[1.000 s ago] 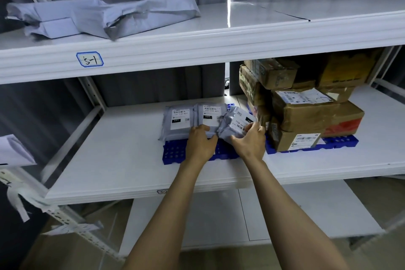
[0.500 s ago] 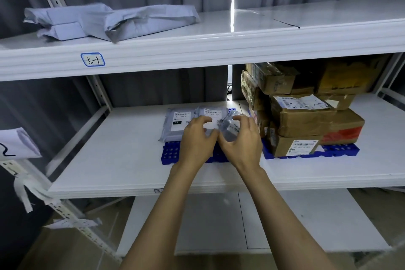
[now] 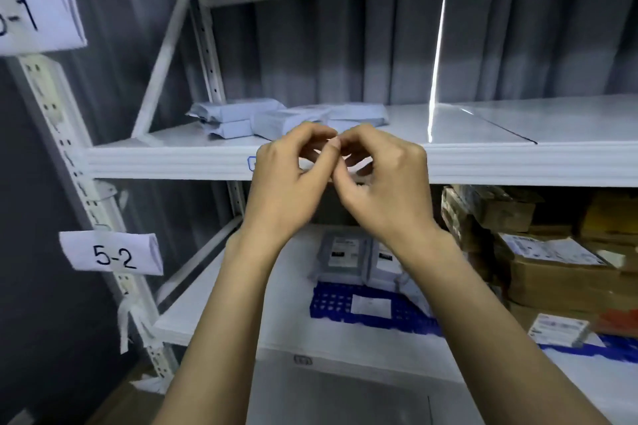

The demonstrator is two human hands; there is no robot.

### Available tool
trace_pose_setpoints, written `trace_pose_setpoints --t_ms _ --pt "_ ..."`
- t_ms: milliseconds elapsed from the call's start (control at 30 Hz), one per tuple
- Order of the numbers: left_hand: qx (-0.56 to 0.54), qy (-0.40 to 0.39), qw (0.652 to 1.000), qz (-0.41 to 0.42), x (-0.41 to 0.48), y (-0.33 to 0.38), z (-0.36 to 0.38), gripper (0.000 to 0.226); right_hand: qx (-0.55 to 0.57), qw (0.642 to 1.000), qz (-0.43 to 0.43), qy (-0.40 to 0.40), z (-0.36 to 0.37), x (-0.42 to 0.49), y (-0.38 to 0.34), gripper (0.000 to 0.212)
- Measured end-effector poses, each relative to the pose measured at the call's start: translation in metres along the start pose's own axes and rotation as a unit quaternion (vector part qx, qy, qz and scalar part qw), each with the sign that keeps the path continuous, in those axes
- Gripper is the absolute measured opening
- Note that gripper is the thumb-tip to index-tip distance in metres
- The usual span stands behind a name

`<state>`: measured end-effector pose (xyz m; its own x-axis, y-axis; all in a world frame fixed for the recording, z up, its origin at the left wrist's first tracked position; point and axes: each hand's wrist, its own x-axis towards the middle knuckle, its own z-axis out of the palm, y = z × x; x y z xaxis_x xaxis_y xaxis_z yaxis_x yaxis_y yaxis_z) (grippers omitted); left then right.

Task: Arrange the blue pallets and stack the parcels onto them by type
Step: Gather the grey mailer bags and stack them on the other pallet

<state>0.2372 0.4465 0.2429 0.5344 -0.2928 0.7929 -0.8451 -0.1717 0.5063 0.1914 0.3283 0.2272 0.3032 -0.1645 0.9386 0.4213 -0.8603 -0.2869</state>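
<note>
From my remote seat, nearest the camera are two bare forearms rising from the bottom edge. The left hand (image 3: 290, 183) and the right hand (image 3: 383, 186) are lifted together in front of the edge of the upper shelf (image 3: 172, 162). Both have their fingers curled inward, and the tips of the two hands meet in the middle. I can make out nothing held between them.

Below and behind the wrists lies the lower shelf (image 3: 221, 314). On it sits a blue pallet (image 3: 331, 307) with a white slip (image 3: 371, 305) lying on its front part. Two grey bagged parcels (image 3: 341, 255) rest side by side on its rear half, labels up; the right one is partly hidden by my right wrist. Just to the right, a stack of brown cardboard boxes (image 3: 552, 272) stands on a second blue pallet (image 3: 614, 350), with a small labelled carton (image 3: 559, 329) at the front of that stack.

At the left, a paper tag marked 5-2 (image 3: 112, 254) hangs off the perforated upright (image 3: 69, 148), and another tag (image 3: 38, 10) sits higher up, its writing partly cut off.

Further back, on the upper shelf, a loose pile of pale grey mailer bags (image 3: 286, 119) lies near the left end, just beyond my fingertips. Behind everything hangs a dark pleated curtain (image 3: 310, 45).
</note>
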Motion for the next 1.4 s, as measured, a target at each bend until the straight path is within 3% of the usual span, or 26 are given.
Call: trace_pose_setpoints --t_ms 167,300,433,600,800,933,1033,1200,1400 --pt "0.134 0.067 0.989 -0.006 0.051 -0.024 -0.015 0.027 -0.045 0.998 0.014 -0.037 0.012 0.064 -0.002 0.018" --pt "0.28 -0.023 0.957 -0.069 0.082 -0.044 -0.011 0.051 -0.155 0.978 0.057 -0.13 0.025 0.096 0.009 0.027" --pt "0.293 -0.08 0.946 -0.111 0.092 -0.057 -0.001 0.061 -0.197 0.955 0.094 -0.201 0.038 0.097 0.021 0.034" --pt "0.282 -0.064 0.945 -0.152 0.108 -0.066 -0.003 0.075 -0.191 0.957 0.119 -0.181 0.036 0.085 0.031 0.028" --pt "0.263 -0.158 0.92 -0.243 0.124 -0.074 -0.002 0.085 -0.193 0.949 0.146 -0.2 0.037 0.07 0.042 0.031" --pt "0.269 -0.185 0.918 -0.226 0.123 -0.071 -0.003 0.099 -0.195 0.958 0.134 -0.165 0.038 0.066 0.043 0.033" --pt "0.222 -0.134 0.94 -0.222 0.115 -0.069 0.0 0.1 -0.173 0.968 0.141 -0.113 0.039 0.064 0.045 0.031" --pt "0.103 -0.011 0.974 -0.202 0.089 -0.07 0.001 0.093 -0.002 0.994 0.111 0.024 0.039 0.05 0.043 0.026" --pt "0.011 0.067 0.988 -0.137 0.027 -0.042 -0.002 0.088 0.165 0.968 0.12 0.145 0.036 0.003 0.025 0.029"
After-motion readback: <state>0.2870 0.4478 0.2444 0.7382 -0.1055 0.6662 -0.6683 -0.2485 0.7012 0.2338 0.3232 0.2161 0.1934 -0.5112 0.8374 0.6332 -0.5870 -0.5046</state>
